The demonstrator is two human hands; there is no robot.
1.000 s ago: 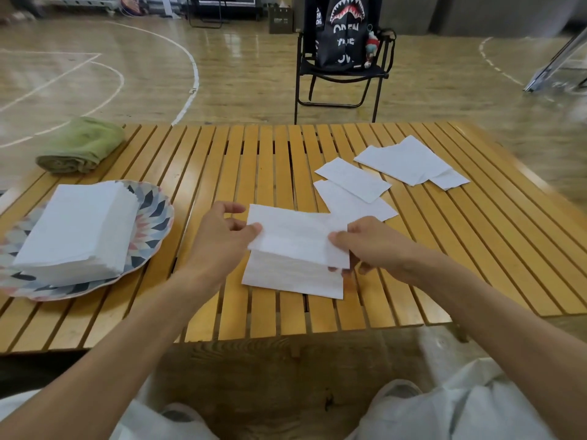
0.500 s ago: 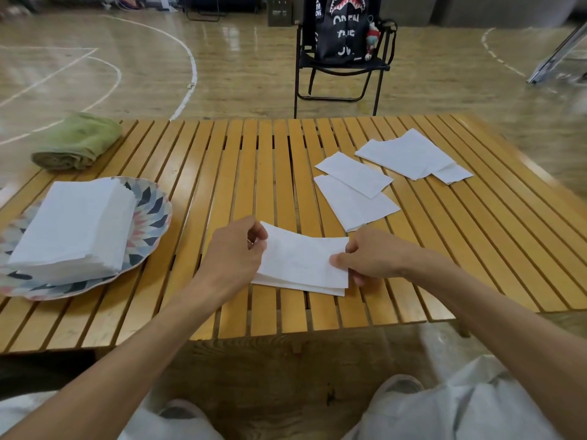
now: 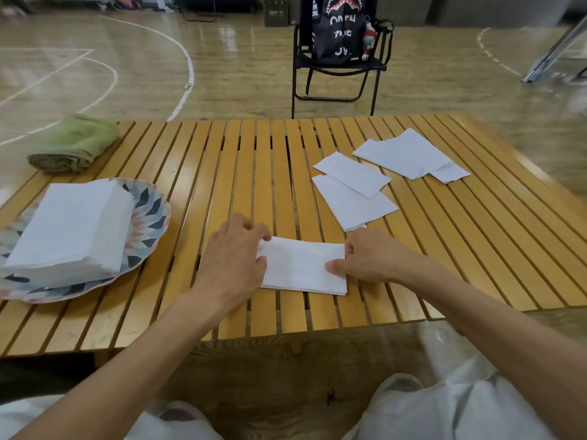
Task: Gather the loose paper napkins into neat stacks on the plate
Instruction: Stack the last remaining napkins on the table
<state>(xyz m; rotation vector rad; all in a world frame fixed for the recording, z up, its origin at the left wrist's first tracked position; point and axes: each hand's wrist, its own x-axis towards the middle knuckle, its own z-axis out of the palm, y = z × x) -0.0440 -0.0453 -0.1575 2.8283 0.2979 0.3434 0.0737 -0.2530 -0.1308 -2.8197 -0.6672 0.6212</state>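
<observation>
A folded white napkin (image 3: 301,266) lies flat on the slatted wooden table near its front edge. My left hand (image 3: 233,258) pinches its left edge and my right hand (image 3: 365,260) pinches its right edge. A patterned plate (image 3: 149,214) at the left carries a thick, squared stack of napkins (image 3: 71,230). Two overlapping loose napkins (image 3: 352,188) lie beyond my right hand, and two more loose napkins (image 3: 409,157) lie farther right and back.
A rolled green towel (image 3: 74,142) rests at the table's back left corner. A black folding chair (image 3: 340,65) holding a dark bag stands on the gym floor behind the table. My knees in white trousers show below the table's front edge.
The top half of the napkin, held up a second ago, has been folded down flat onto its lower half. Both hands came down to the table with it.
</observation>
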